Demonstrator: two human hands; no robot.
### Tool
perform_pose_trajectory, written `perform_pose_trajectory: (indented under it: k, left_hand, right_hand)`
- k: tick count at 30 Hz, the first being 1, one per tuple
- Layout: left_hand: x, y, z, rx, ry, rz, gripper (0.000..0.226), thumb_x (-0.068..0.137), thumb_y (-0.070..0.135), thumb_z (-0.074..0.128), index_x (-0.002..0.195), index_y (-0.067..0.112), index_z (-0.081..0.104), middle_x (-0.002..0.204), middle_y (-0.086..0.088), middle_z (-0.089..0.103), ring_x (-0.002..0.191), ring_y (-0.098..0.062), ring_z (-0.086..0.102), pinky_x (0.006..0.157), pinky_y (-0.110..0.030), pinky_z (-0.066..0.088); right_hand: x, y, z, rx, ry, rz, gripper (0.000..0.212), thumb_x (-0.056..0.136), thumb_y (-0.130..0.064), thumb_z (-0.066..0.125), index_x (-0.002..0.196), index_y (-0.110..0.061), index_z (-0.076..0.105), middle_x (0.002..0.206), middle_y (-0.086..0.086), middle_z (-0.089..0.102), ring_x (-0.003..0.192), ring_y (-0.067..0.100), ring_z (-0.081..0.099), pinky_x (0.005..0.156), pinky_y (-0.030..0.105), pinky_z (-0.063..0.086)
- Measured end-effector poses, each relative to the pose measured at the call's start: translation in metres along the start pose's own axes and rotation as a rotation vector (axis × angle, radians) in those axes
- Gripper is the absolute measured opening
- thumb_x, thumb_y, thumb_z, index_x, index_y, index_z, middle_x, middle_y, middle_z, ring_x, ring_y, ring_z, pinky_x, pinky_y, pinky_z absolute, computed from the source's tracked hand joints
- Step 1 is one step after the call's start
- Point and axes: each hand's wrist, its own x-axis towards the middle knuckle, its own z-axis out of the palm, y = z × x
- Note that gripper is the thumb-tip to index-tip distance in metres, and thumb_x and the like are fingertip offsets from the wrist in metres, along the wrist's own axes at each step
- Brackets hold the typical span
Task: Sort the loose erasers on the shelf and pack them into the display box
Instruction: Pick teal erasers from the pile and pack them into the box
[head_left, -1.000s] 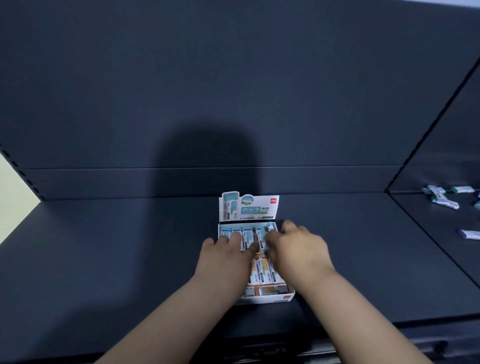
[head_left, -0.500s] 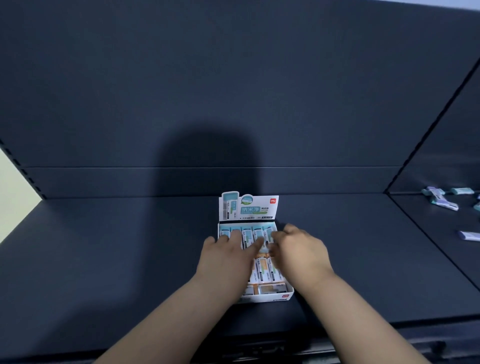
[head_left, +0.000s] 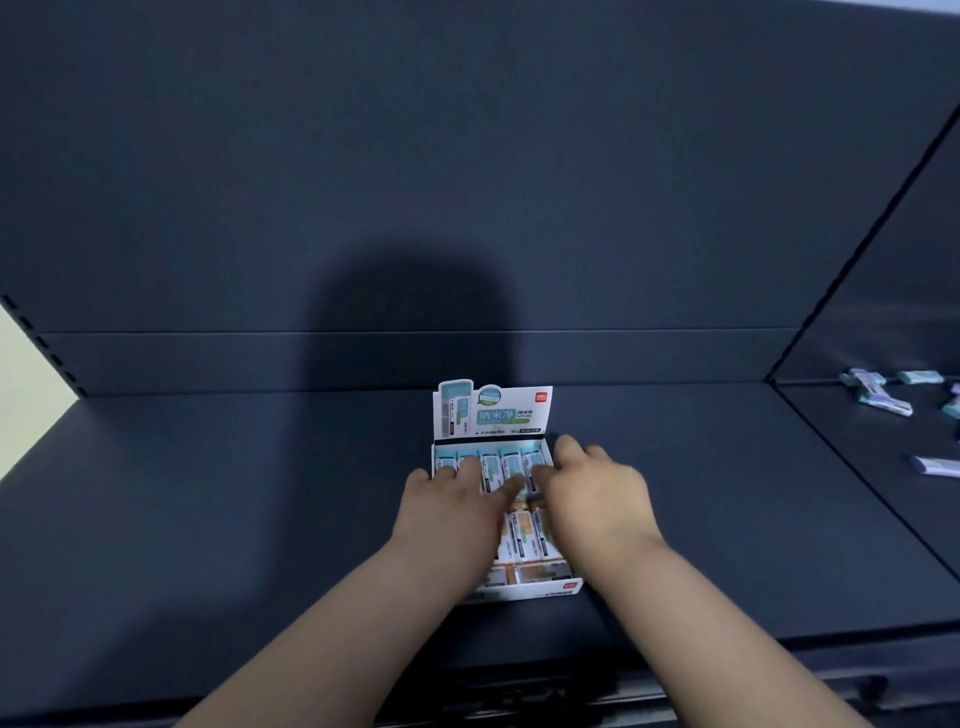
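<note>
A white display box (head_left: 524, 591) with an upright printed flap (head_left: 493, 410) stands on the dark shelf (head_left: 208, 519). Its far row holds several teal-sleeved erasers (head_left: 491, 462); nearer rows hold orange-sleeved erasers (head_left: 524, 540). My left hand (head_left: 452, 512) lies over the box's left half, fingers stretched onto the teal row. My right hand (head_left: 597, 499) covers the right half, its fingers bent down on the right end of that row. Whether it grips an eraser is hidden. Loose teal and purple erasers (head_left: 878, 397) lie on the neighbouring shelf at the far right.
The shelf's dark back panel (head_left: 467, 182) rises behind the box. A divider line (head_left: 831, 441) separates this shelf from the right one. One purple eraser (head_left: 937, 465) lies alone near the right edge. The shelf's front lip (head_left: 519, 686) runs below my forearms.
Both hands have stayed over the box. My right hand has slid slightly left and toward me along the teal row, and the erasers there look straighter.
</note>
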Motion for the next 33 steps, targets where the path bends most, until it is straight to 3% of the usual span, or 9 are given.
perform_pose_trajectory:
  k: [7,15,18,24,29,33]
  left_hand:
    - [0.002,0.000,-0.004,0.008,-0.037,-0.006,0.054,0.098,0.037,0.036,0.147,0.039,0.012,0.126,-0.007,0.039,0.113,-0.028,0.045,0.093,-0.040,0.030]
    - [0.003,-0.008,-0.011,-0.107,-0.044,0.010,0.045,0.099,0.045,0.026,0.144,0.043,0.019,0.123,-0.006,0.039,0.108,-0.025,0.048,0.089,-0.037,0.033]
    - [-0.002,-0.015,-0.015,-0.182,0.003,-0.015,0.048,0.100,0.044,0.026,0.146,0.041,0.015,0.122,-0.004,0.040,0.104,-0.022,0.050,0.087,-0.036,0.035]
    - [-0.023,-0.039,-0.015,-0.249,0.145,-0.172,0.047,0.099,0.038,0.031,0.145,0.035,0.025,0.116,0.001,0.045,0.099,-0.017,0.053,0.083,-0.032,0.039]
    - [-0.034,-0.040,-0.003,-0.255,0.066,-0.189,0.045,0.100,0.040,0.028,0.144,0.030,0.026,0.115,0.002,0.049,0.095,-0.018,0.056,0.079,-0.031,0.039]
    - [-0.033,-0.038,0.002,-0.234,0.067,-0.195,0.047,0.100,0.039,0.026,0.146,0.029,0.023,0.115,0.001,0.049,0.095,-0.018,0.056,0.077,-0.031,0.038]
  right_hand:
    - [-0.002,0.002,0.008,0.121,-0.006,0.016,0.037,0.088,-0.017,0.050,0.124,-0.028,0.052,0.115,0.001,0.044,0.103,0.024,0.051,0.063,0.029,0.033]
    - [-0.002,0.007,0.013,0.199,0.015,0.051,0.044,0.091,-0.021,0.045,0.134,-0.030,0.042,0.119,0.002,0.045,0.105,0.025,0.054,0.070,0.030,0.040]
    - [-0.002,0.011,0.014,0.249,0.014,0.056,0.039,0.093,-0.026,0.042,0.131,-0.031,0.045,0.116,0.001,0.046,0.102,0.025,0.055,0.069,0.029,0.040]
    - [-0.002,0.013,0.015,0.338,0.004,0.071,0.041,0.096,-0.031,0.036,0.137,-0.036,0.039,0.121,0.000,0.048,0.106,0.026,0.056,0.076,0.031,0.046]
    - [-0.002,0.010,0.021,0.344,-0.023,0.060,0.046,0.097,-0.026,0.034,0.140,-0.040,0.035,0.123,-0.003,0.048,0.103,0.023,0.056,0.068,0.027,0.041]
    - [-0.002,0.010,0.021,0.332,-0.024,0.067,0.047,0.097,-0.023,0.032,0.141,-0.039,0.034,0.125,-0.002,0.049,0.103,0.023,0.057,0.070,0.029,0.045]
